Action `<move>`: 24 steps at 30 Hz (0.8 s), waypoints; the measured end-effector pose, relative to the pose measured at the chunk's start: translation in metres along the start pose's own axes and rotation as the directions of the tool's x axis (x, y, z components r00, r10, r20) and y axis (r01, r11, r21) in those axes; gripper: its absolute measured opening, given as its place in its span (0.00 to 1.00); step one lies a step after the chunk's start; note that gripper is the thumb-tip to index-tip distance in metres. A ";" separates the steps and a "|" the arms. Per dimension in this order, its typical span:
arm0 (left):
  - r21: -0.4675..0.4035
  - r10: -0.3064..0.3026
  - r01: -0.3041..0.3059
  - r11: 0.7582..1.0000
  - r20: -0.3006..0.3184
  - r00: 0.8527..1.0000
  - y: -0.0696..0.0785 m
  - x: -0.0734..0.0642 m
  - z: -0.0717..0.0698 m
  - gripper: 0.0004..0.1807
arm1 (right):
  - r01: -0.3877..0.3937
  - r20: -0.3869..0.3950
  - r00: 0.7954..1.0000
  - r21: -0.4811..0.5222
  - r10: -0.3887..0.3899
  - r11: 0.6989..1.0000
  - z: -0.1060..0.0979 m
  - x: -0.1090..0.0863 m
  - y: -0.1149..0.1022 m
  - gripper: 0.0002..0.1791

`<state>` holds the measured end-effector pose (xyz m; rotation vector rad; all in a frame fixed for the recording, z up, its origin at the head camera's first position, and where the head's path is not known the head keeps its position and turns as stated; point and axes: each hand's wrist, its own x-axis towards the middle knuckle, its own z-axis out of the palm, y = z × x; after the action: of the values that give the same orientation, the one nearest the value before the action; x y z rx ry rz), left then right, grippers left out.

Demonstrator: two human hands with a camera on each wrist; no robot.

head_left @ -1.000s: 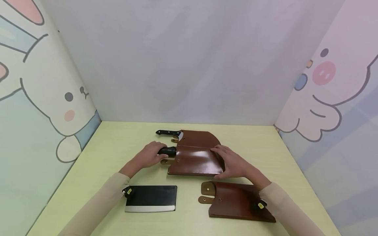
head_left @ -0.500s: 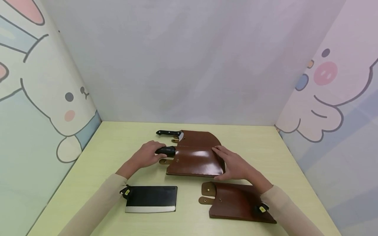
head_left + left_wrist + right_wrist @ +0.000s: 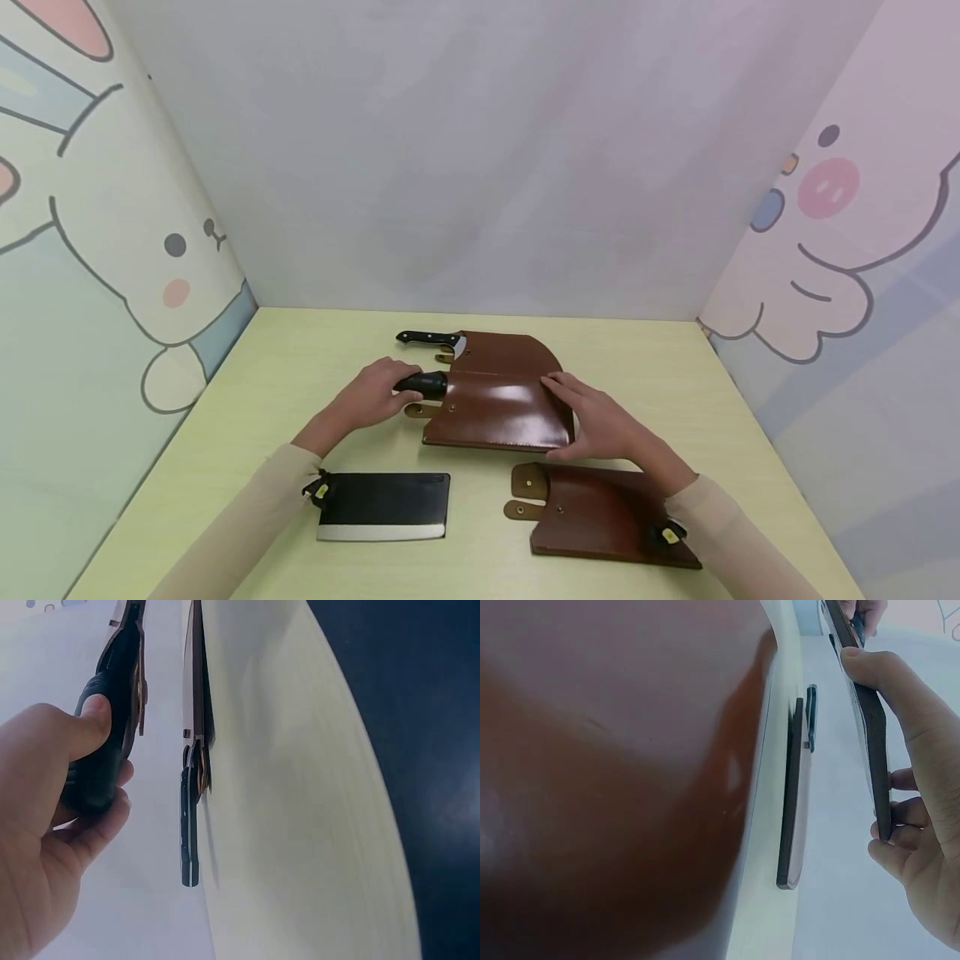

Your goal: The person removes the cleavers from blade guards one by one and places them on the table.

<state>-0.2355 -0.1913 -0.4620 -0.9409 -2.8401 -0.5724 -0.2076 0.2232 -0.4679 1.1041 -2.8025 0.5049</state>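
Note:
My left hand (image 3: 372,393) grips a thick black knife handle (image 3: 431,385), thumb on one side and fingers round the other in the left wrist view. The handle comes out of a glossy brown leather sheath (image 3: 498,412), which hides the blade. At the sheath's rounded right end, my right hand (image 3: 598,421) holds it by the edges, thumb on one and fingertips on the other. In both wrist views the sheath (image 3: 870,727) is raised off the table. A brown strap with a snap (image 3: 422,411) hangs loose beside the handle.
Behind lies another brown sheath (image 3: 510,350) with a black riveted knife handle (image 3: 427,337) sticking out. A dark cleaver blade (image 3: 386,498) lies front left, its handle end behind my left sleeve. Front right is a third sheath (image 3: 600,517), partly under my right forearm. Walls surround the table.
The sheathed knife has barely shifted, and my right hand has crept slightly right along with the sheath's end. Both hands keep their hold; the other things stay put.

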 end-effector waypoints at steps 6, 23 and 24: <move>-0.002 -0.032 0.032 0.999 -0.015 0.999 -0.004 -0.004 -0.002 0.18 | -0.009 0.002 1.000 0.000 0.009 1.000 -0.002 -0.004 0.000 0.64; -0.030 -0.029 0.029 0.999 -0.013 0.999 -0.008 -0.010 -0.005 0.17 | -0.039 0.026 0.999 0.002 0.039 0.999 -0.001 -0.010 0.000 0.63; -0.028 -0.026 0.026 0.999 -0.015 1.000 -0.008 -0.010 -0.006 0.17 | -0.040 0.028 0.999 0.002 0.040 0.999 -0.001 -0.010 0.000 0.63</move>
<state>-0.2320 -0.2051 -0.4613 -0.9015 -2.8416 -0.6211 -0.2005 0.2303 -0.4690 1.0660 -2.8535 0.5006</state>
